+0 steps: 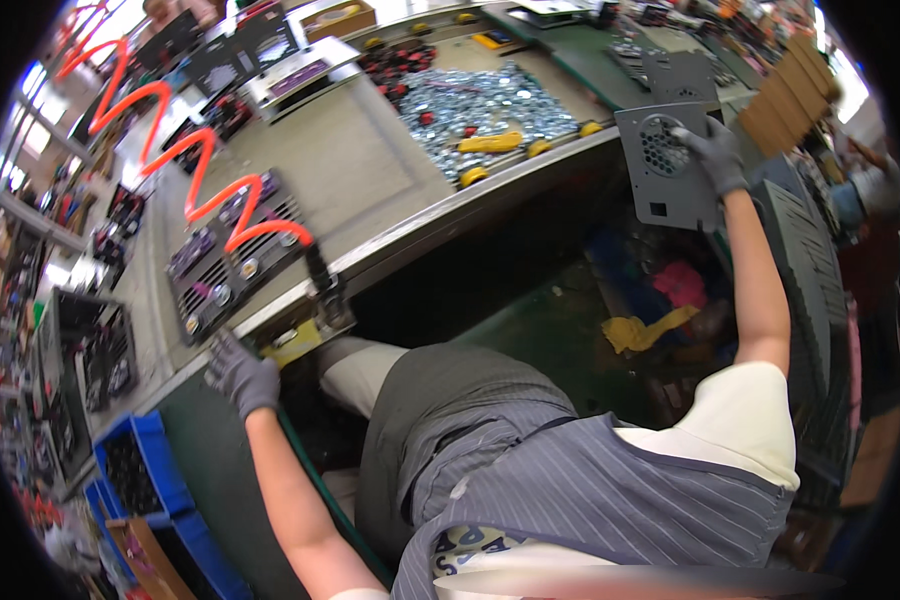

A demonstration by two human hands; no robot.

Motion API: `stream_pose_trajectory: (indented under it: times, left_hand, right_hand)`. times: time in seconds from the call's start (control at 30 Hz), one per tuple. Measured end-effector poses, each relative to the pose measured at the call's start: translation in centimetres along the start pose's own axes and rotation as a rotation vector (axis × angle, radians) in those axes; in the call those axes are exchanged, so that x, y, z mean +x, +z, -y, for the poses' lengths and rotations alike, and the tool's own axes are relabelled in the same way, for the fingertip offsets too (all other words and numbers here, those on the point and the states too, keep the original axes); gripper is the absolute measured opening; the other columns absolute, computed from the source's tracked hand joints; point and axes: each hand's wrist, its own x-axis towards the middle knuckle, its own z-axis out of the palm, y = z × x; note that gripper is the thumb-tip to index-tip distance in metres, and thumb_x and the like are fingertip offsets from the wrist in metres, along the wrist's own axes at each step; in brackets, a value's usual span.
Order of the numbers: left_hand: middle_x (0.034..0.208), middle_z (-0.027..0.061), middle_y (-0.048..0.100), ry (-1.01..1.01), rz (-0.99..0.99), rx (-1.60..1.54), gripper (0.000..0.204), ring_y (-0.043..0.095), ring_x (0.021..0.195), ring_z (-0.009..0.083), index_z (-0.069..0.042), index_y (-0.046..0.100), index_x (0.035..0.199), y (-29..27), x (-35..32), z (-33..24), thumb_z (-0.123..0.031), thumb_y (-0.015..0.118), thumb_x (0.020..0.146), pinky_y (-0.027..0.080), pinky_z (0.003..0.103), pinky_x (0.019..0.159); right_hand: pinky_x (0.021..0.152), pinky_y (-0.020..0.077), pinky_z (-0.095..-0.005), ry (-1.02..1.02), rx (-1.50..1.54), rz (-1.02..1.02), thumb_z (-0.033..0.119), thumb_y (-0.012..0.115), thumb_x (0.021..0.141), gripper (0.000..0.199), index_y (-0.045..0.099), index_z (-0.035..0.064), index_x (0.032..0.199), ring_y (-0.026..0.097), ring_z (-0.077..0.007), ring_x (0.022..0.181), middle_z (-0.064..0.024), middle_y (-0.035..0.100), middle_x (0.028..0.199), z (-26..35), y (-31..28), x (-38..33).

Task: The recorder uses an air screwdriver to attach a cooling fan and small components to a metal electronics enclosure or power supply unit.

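My right hand (pixel 715 155), in a grey glove, grips a grey sheet-metal panel (pixel 660 185) by its right side. The panel has a round honeycomb vent and a small square cutout, and it is held up off to the right, beyond the bench edge. On the left, my gloved left hand (pixel 242 375) has its fingers spread at the bench's front edge, apparently holding nothing. Just beyond it lies a dark slotted panel (pixel 240 255) with purple parts and round metal pieces. An orange coiled hose (pixel 205 150) runs down to a black tool (pixel 320 280) at the edge.
Loose silvery small parts (pixel 490 95) cover the bench's far middle, with a yellow-handled tool (pixel 490 142) on them. Blue bins (pixel 155 460) stand at lower left. Beneath the bench lies a yellow cloth (pixel 640 330). Another person's gloved hand (pixel 875 185) shows at far right, near cardboard (pixel 790 95).
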Motion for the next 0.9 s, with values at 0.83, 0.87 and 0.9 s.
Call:
stream_pose_trajectory:
  times: [0.83, 0.87, 0.9]
  left_hand:
    - [0.123, 0.0092, 0.053, -0.225, -0.193, -2.125, 0.048, 0.053, 0.11, 0.0238, -0.005, 0.046, 0.127, 0.4, -23.4, 10.8, -0.035, 0.051, 0.089, 0.045, 0.039, 0.093]
    - [0.123, 0.0101, 0.053, -0.264, -0.292, -1.824, 0.047, 0.053, 0.11, 0.0239, -0.005, 0.045, 0.127, 0.2, -24.5, 12.0, -0.033, 0.051, 0.089, 0.045, 0.039, 0.092]
    - [0.122, 0.0111, 0.053, -0.367, -0.348, -1.82, 0.047, 0.052, 0.11, 0.0241, -0.005, 0.045, 0.127, -0.3, -25.4, 13.5, -0.031, 0.05, 0.089, 0.046, 0.039, 0.092]
  right_hand:
    - [0.062, 0.0348, -0.0351, -1.027, 1.494, 1.511, 0.059, 0.074, 0.056, 0.057, 0.064, 0.0043, 0.068, 0.05, -0.0238, 0.066, -0.0069, 0.062, 0.074, 36.4, 23.4, -21.5]
    - [0.058, 0.0313, -0.0326, -1.039, 1.569, 1.534, 0.061, 0.073, 0.054, 0.059, 0.062, 0.0047, 0.064, 0.044, -0.0215, 0.06, -0.0041, 0.058, 0.067, 37.4, 24.3, -22.9]
    - [0.057, 0.0303, -0.0317, -1.104, 1.539, 1.547, 0.063, 0.072, 0.053, 0.06, 0.061, 0.0049, 0.063, 0.041, -0.0204, 0.058, -0.0027, 0.055, 0.063, 37.9, 24.9, -23.5]
